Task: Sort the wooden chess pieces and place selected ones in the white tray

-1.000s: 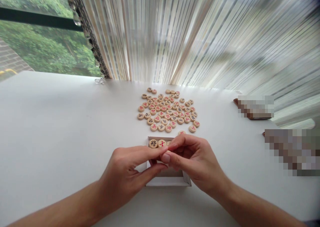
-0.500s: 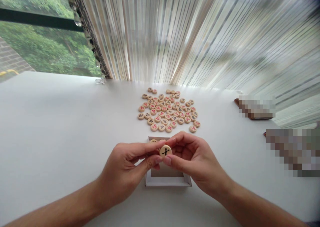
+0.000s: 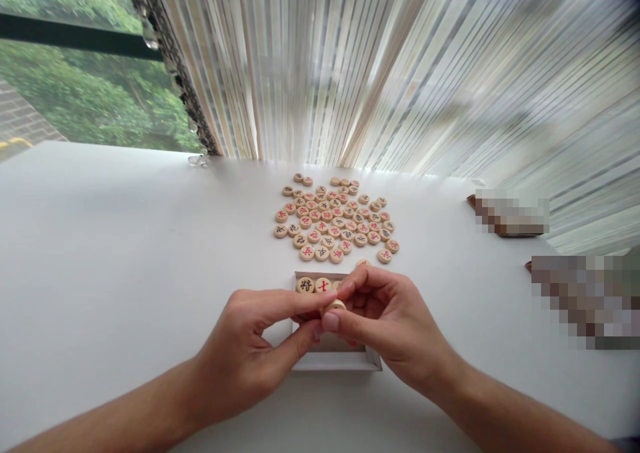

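Observation:
Over a shallow white box, my left hand and my right hand meet with their fingertips around one round wooden piece. The piece is tilted, and its face is mostly turned out of sight. Both hands are closed on it, with thumb and forefinger from either side. Along the box's far edge lie a piece with a black character and a piece with a red character; another beside them is partly hidden by my fingers.
Beyond the box, many round pieces with red or black characters are spread on the white table. Two dark-edged items, blurred by pixels, lie at the right. A string curtain hangs behind the table, beside a window.
The held piece has turned from face-on to tilted between my fingers. My left hand has shifted slightly down, and the two pieces at the box's far edge now show more fully.

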A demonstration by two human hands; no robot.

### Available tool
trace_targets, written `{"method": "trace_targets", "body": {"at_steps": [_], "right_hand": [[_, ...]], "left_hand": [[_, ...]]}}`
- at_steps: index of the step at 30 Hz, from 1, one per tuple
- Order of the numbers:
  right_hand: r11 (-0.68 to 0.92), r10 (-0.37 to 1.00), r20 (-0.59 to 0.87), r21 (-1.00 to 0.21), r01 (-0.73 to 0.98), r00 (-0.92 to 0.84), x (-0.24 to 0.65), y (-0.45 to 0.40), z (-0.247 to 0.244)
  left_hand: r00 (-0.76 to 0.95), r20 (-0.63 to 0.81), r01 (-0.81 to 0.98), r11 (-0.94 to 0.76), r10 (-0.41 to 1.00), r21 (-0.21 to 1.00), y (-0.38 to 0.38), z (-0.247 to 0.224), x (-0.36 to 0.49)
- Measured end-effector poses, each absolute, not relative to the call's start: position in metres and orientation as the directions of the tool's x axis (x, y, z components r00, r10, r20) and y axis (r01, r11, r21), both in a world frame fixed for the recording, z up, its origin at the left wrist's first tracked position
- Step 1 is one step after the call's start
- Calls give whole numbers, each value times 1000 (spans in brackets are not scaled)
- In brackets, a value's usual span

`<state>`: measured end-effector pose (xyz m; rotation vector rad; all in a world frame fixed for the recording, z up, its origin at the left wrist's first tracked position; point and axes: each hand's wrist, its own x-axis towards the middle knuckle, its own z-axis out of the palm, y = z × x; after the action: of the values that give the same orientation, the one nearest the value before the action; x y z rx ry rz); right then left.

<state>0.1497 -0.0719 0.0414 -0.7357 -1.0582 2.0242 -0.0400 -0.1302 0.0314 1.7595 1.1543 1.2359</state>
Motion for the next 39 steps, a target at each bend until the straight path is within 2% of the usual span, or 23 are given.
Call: {"method": "trace_targets", "body": {"at_steps": [6,17,23,29,34,39], "right_hand": [[-355,818,-129,-879,-317,-560,151,-74,40],[-234,844,-31,-919,-316,-536,152,-76,40],[-185,844,3,-937,-296,-537,152,-75,40],[-138,856,18,-955,-261,-516,153,-74,39],[-143,867,2,-957,-252,-497,152,-73,35],[-16,870,97,-974,-225,-484,152,-74,32]], "left_hand": [[144,320,182,-343,936,922,-130,34,-38],[114,292,133,-305,950,943,-126,37,-38],[80,228,110,-236,970,966,-127,38,-39],[-7,123,-14,-123,992,992,-124,34,-38],[-23,114,-47,-115,993,992,-125,32,-38],[2,120,-67,-120,993,991,-126,30,-37]]}}
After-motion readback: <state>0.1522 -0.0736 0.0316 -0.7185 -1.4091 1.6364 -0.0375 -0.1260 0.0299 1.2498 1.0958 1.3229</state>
